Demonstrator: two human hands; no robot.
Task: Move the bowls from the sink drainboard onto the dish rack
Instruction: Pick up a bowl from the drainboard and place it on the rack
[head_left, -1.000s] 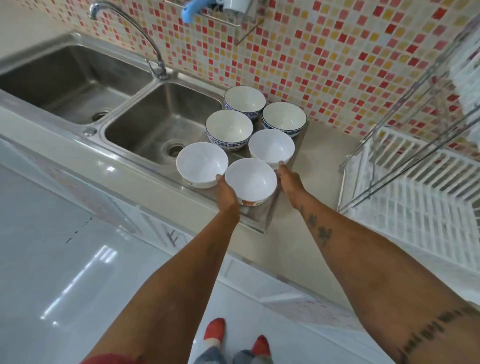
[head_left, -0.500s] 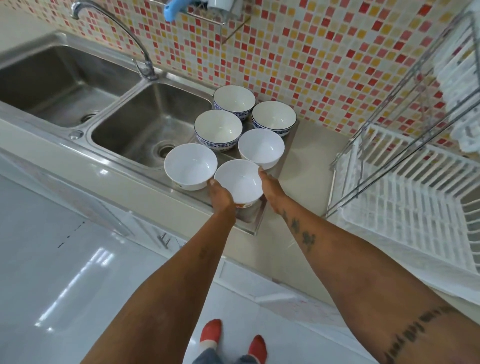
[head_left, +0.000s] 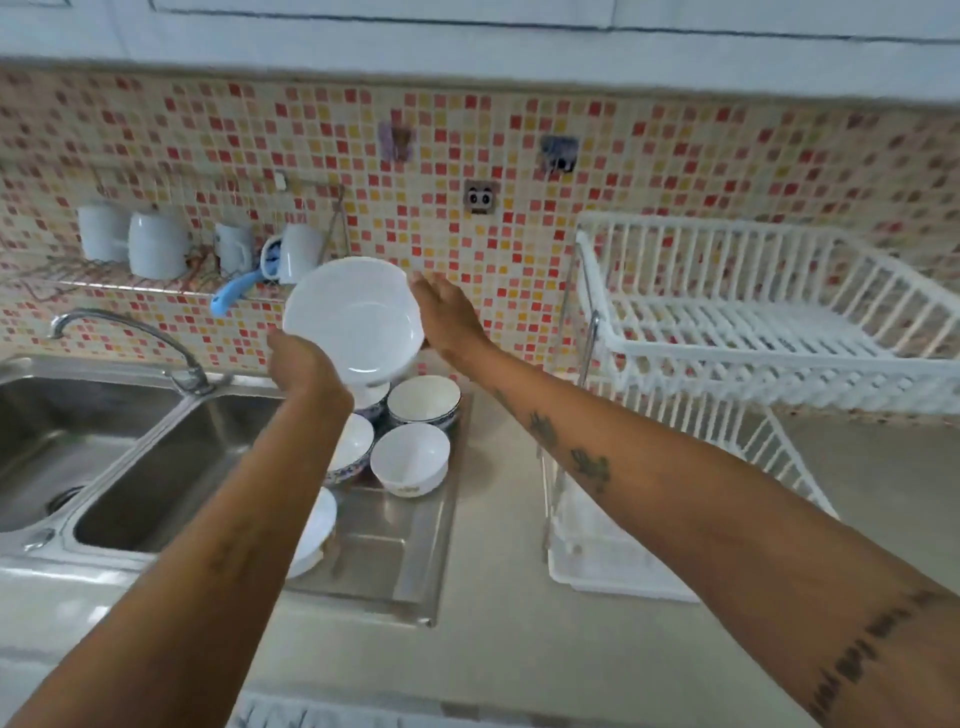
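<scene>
White bowl (head_left: 355, 318) held aloft between both hands, tilted, inside facing camera; left hand (head_left: 303, 365) grips lower-left rim, right hand (head_left: 448, 313) pressed flat on right side; bowl above drainboard (head_left: 395, 545), dish rack (head_left: 748, 322) well apart to the right. Versus 0.5 s ago: bowl was low at drainboard front, now raised before the tiles. Count: five bowls left on drainboard, three partly hidden; one plain white bowl (head_left: 410, 458) fully visible.
</scene>
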